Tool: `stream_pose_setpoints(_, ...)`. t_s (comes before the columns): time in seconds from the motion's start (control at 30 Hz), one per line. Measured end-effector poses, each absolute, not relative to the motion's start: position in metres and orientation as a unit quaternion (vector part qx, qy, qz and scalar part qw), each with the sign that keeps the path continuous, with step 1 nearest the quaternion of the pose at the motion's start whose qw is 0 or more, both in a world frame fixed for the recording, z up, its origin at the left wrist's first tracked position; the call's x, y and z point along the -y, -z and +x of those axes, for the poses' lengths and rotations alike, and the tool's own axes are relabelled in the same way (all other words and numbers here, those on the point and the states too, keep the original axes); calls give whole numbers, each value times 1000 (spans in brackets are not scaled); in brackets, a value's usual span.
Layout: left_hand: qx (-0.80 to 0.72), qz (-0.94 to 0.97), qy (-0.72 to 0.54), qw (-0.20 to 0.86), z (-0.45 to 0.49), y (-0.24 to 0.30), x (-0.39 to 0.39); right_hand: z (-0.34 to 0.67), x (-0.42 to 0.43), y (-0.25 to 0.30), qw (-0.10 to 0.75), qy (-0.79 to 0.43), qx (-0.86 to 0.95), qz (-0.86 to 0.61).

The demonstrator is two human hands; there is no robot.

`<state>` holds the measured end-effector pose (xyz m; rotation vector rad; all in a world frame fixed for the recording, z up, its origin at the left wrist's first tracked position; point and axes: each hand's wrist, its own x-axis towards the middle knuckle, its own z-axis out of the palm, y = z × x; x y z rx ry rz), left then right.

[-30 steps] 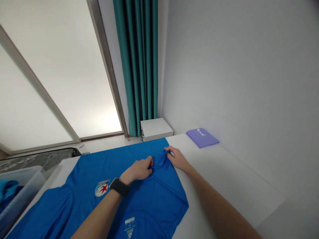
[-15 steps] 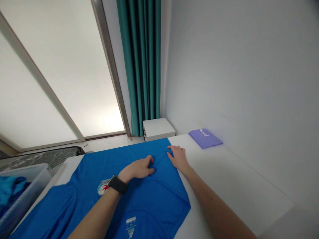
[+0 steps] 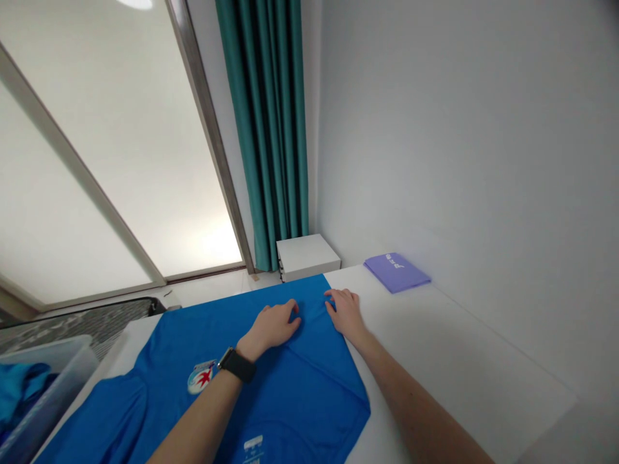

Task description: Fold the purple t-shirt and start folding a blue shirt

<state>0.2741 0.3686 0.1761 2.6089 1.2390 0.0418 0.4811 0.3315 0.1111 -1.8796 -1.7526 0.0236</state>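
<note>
Blue shirt point(image 3: 290, 399) flat on white table point(image 3: 459, 348); left hand point(image 3: 271, 325), right hand point(image 3: 344, 312) lying open on fabric, nothing gripped

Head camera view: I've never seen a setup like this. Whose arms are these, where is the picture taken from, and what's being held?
There's no machine here: these are a person's own bare arms, seen from a camera worn on their head and looking forward and down. The left hand, with a black watch on its wrist, and the right hand both rest on a blue shirt spread on a white table. Neither seems to grip anything. A clear plastic bin sits at lower left, and a purple packet lies on the far table.
</note>
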Motion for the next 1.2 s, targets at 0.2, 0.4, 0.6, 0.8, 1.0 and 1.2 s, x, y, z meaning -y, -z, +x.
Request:
stream_pose_setpoints(0.2, -347, 914, -128, 168, 316, -160, -402, 483, -332, -109, 318, -28, 661, -679)
stream_pose_setpoints(0.4, -344, 905, -134, 213, 331, -144, -416, 483, -332, -110, 312, -22, 667, -677)
stream_pose_setpoints(0.6, -345, 881, -195, 258, 330, -135, -410, 483, -332, -110, 323, -35, 662, -675)
stream_pose_setpoints(0.8, -326, 865, -233, 301, 330, -127, -410, 483, -330, -116, 325, -56, 659, -676)
stream_pose_setpoints(1.0, -337, 879, -191, 278, 333, -131, -409, 499, -328, -118, 335, -105, 633, -690)
stream_pose_setpoints(1.2, -346, 863, -207, 304, 333, -131, -411, 513, -328, -114, 313, -126, 647, -684)
